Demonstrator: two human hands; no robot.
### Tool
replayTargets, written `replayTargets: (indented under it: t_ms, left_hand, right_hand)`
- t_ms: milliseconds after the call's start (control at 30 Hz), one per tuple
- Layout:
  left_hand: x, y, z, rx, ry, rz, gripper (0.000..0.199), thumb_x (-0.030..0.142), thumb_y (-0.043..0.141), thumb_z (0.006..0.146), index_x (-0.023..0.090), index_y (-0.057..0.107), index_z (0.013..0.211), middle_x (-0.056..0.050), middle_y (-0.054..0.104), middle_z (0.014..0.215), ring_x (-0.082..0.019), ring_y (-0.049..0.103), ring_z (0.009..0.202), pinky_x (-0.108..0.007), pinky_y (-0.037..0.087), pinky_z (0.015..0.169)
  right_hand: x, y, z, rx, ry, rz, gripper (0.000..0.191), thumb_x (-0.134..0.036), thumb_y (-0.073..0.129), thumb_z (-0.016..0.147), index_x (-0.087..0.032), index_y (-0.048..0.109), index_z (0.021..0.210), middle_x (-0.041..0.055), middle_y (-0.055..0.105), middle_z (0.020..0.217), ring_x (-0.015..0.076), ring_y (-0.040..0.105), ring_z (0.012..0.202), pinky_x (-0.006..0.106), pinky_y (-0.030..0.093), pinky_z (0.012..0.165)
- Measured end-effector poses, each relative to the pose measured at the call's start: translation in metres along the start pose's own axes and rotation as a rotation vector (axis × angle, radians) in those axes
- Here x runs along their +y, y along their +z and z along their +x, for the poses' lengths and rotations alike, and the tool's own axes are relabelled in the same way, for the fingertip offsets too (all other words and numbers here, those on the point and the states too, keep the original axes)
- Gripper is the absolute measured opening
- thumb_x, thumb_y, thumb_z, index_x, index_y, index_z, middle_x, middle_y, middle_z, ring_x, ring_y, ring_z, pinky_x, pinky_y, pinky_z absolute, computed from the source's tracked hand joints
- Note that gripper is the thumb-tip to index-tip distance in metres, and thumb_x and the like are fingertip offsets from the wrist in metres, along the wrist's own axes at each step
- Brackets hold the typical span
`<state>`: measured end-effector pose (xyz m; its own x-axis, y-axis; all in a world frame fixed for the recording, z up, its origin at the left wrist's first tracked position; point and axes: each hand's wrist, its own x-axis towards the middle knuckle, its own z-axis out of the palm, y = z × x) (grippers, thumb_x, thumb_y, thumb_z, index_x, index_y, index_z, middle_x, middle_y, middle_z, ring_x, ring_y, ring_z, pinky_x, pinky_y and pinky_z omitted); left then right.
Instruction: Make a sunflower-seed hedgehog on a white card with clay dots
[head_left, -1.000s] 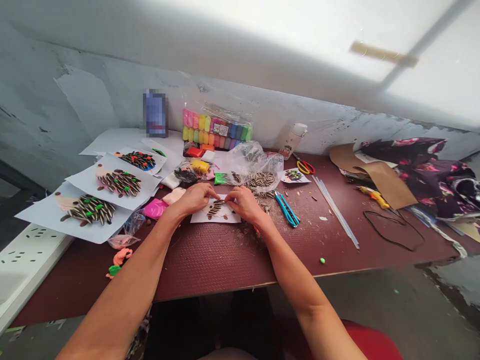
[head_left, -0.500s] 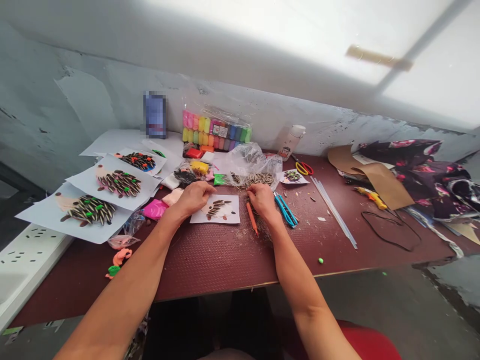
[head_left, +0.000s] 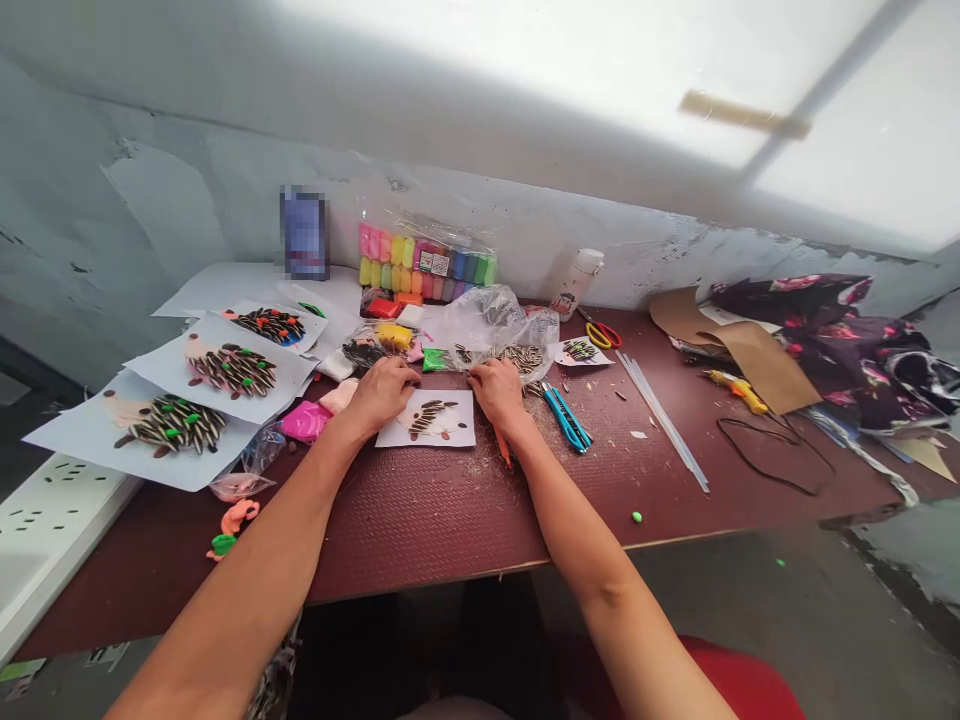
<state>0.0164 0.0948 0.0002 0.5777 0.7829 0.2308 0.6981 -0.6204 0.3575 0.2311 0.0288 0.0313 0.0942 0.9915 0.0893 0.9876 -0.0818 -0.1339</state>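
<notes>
Bench [head_left: 420,520]: cluttered. Main risk here, I'd say, is a sleeve-less forearm or wrist dragging something.

Sheets with seed hedgehogs [head_left: 71,432]: overlapping at the left side of the bench, lower one angled. A wide left elbow could knock the stack and pop seeds off.

Clear plastic bag [head_left: 476,318]: rumpled behind the right hand, seeds spilling out at its mouth. If a finger snags the film, more could scatter.

Small white card [head_left: 461,425]: flat on the bench, between the hands, partly covered in seeds. Looks unpinned, so a push from either side could skid it or turn it.

Left hand [head_left: 384,393]: fingers loosely curled, tips near the card's upper left corner. Can't tell whether they touch it or hold anything.

Right hand [head_left: 497,392]: thumb and fingers drawn close together, by the near edge of the seed pile [head_left: 525,357]. Can't tell whether a seed is in there.

Blue tool [head_left: 568,418]: just right of the right hand. If it's bladed, a blind reach could nick a finger.

Orange pen [head_left: 504,450]: partly under the right wrist; could roll into the card if bumped.

Card seeds [head_left: 431,413]: rows look thin. If the bond's weak, a brushing fingertip could shift one.
</notes>
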Motion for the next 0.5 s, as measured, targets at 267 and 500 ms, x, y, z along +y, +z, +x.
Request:
replayTargets:
  t_ms: [267,500]
  left_hand:
    - [-0.0039,0.0017,0.0018,-0.014,-0.003,0.023,0.022,0.018,0.054,0.084,0.021,0.075,0.091,-0.01,0.069,0.098,-0.027,0.061,0.098,-0.04,0.049,0.092]
    - [-0.0048,0.0027,0.0019,-0.018,-0.014,0.024,0.018,0.018,0.054,0.084,0.021,0.072,0.085,-0.009,0.068,0.095,-0.026,0.06,0.096,-0.038,0.048,0.09]
  right_hand:
    - [-0.0015,-0.0022,-0.0006,-0.024,-0.006,-0.076,0.027,-0.025,0.05,0.101,-0.016,0.074,0.109,0.0151,0.071,0.111,0.0271,0.056,0.11,0.035,0.038,0.091]
    - [-0.0027,-0.0071,-0.004,-0.064,-0.033,-0.151,0.026,-0.024,0.049,0.1,-0.016,0.072,0.109,0.0153,0.072,0.111,0.0276,0.059,0.11,0.035,0.039,0.089]
